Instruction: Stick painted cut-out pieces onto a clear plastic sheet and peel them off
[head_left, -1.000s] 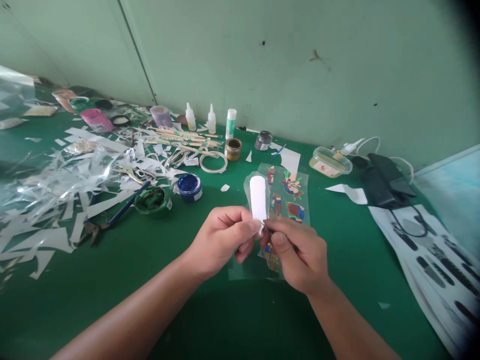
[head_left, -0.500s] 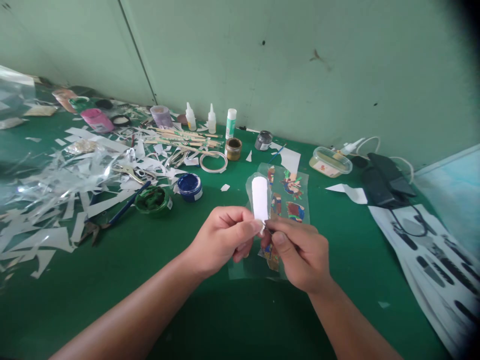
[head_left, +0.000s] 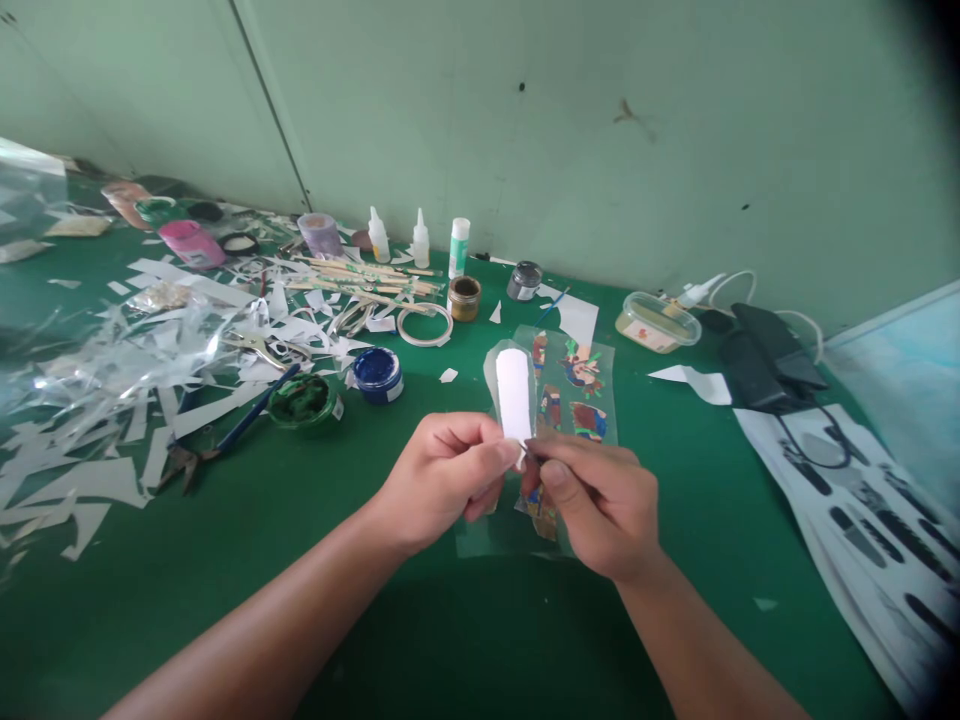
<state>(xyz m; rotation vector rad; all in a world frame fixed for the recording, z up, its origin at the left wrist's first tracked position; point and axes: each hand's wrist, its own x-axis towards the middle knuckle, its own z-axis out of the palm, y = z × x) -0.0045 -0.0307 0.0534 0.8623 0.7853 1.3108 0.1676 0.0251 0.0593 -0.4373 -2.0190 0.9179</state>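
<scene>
A white rounded strip (head_left: 513, 390) with a clear film margin stands up from between my hands. My left hand (head_left: 450, 475) pinches its lower end between thumb and fingers. Close against that end, my right hand (head_left: 604, 500) is closed on a small dark, thin thing, too hidden to name. Behind and beneath the hands lies a clear sheet (head_left: 480, 540) with painted pieces (head_left: 590, 420) in brown, blue and green.
Paper scraps (head_left: 90, 485), pliers (head_left: 184, 462), a green paint pot (head_left: 304, 402) and a blue paint pot (head_left: 377, 376) are at the left. A plastic tub (head_left: 656, 322) and a black device (head_left: 765, 355) stand at the back right, above a printed sheet (head_left: 862, 540).
The white strip has tilted slightly to the left, and more film shows along its left side. Both hands keep nearly the same place and grip.
</scene>
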